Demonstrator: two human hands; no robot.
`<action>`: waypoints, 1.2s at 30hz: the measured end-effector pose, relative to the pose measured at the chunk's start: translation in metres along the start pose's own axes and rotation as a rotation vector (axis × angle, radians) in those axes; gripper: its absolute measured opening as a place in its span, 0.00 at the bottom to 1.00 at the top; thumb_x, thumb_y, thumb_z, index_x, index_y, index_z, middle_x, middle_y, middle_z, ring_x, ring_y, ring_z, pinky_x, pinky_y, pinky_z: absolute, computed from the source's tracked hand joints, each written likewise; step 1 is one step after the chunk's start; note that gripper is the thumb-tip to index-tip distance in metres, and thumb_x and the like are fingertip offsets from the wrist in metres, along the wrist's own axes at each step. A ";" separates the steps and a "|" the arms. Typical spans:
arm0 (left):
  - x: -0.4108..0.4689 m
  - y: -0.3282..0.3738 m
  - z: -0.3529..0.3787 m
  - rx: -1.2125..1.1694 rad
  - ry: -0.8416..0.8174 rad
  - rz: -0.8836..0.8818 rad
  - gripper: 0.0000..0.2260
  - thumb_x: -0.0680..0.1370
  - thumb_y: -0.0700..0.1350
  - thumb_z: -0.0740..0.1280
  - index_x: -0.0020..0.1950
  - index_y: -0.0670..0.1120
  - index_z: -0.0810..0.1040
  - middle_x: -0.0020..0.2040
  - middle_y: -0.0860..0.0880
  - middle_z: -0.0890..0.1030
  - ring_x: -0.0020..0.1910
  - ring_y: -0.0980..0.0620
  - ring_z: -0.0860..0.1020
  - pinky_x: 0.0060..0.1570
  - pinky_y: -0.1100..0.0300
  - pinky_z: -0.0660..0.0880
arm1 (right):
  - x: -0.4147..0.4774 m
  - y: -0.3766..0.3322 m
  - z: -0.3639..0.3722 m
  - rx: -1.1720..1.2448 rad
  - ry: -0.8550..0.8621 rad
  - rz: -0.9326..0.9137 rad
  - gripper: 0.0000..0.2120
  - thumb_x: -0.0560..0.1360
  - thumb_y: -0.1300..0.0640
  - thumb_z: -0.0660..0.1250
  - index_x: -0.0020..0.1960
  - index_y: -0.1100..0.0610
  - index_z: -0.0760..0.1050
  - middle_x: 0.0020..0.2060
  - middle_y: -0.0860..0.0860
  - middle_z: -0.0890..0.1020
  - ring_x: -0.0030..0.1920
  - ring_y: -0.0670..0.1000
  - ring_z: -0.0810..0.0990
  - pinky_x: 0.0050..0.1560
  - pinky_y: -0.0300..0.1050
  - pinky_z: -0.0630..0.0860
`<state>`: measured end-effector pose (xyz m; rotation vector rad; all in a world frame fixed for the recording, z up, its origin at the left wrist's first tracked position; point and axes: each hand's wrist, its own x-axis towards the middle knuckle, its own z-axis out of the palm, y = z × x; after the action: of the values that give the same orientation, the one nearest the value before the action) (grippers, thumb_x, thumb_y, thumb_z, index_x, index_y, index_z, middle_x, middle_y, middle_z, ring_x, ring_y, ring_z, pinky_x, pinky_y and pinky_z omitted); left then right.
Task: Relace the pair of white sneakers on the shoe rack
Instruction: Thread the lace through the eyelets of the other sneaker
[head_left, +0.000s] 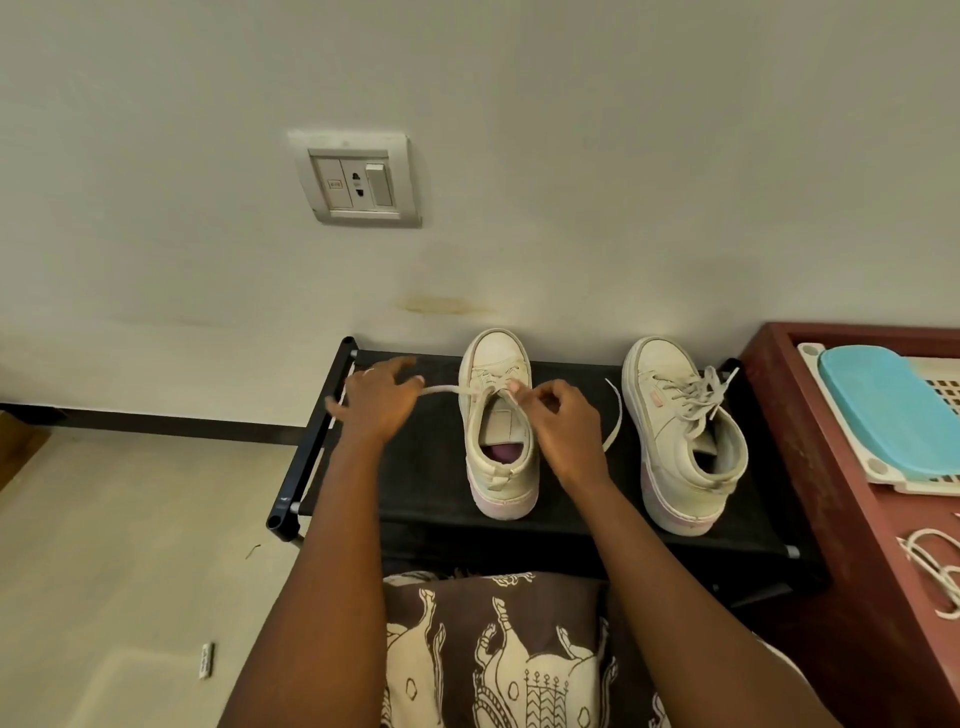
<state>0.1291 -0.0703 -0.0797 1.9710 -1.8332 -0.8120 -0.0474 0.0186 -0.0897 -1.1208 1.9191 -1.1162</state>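
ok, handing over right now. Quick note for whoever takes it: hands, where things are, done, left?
Left hand: holds one end of the lace, pulled taut out to the left.
Right hand: pinches the lace at the left sneaker's eyelets; the other end lies loose to its right.
Both sneakers stand on the rack, toes to the wall.
Done: right sneaker looks laced up.
Left: left sneaker, only the lower eyelets seem threaded.
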 end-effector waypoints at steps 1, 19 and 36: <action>0.000 0.003 0.003 -0.049 -0.057 0.096 0.15 0.77 0.54 0.63 0.63 0.57 0.75 0.65 0.52 0.75 0.71 0.47 0.64 0.72 0.41 0.49 | 0.000 -0.002 -0.002 0.050 0.009 0.011 0.14 0.76 0.44 0.64 0.48 0.54 0.74 0.47 0.51 0.79 0.47 0.48 0.77 0.49 0.44 0.73; -0.022 0.038 0.013 -0.256 -0.225 0.092 0.06 0.77 0.42 0.67 0.48 0.40 0.82 0.43 0.48 0.81 0.38 0.57 0.76 0.43 0.65 0.71 | 0.006 -0.027 0.023 0.533 0.170 0.378 0.05 0.71 0.62 0.73 0.46 0.60 0.80 0.43 0.52 0.82 0.47 0.52 0.81 0.50 0.47 0.79; -0.025 0.032 0.004 -0.077 0.061 -0.046 0.06 0.75 0.42 0.69 0.50 0.42 0.81 0.49 0.48 0.81 0.48 0.50 0.79 0.49 0.60 0.73 | 0.001 -0.019 0.007 0.718 0.207 0.485 0.09 0.77 0.56 0.65 0.49 0.63 0.79 0.41 0.54 0.80 0.43 0.52 0.78 0.51 0.49 0.75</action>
<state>0.1010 -0.0493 -0.0599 1.9739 -1.7033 -0.8142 -0.0354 0.0102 -0.0759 -0.1459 1.5817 -1.4852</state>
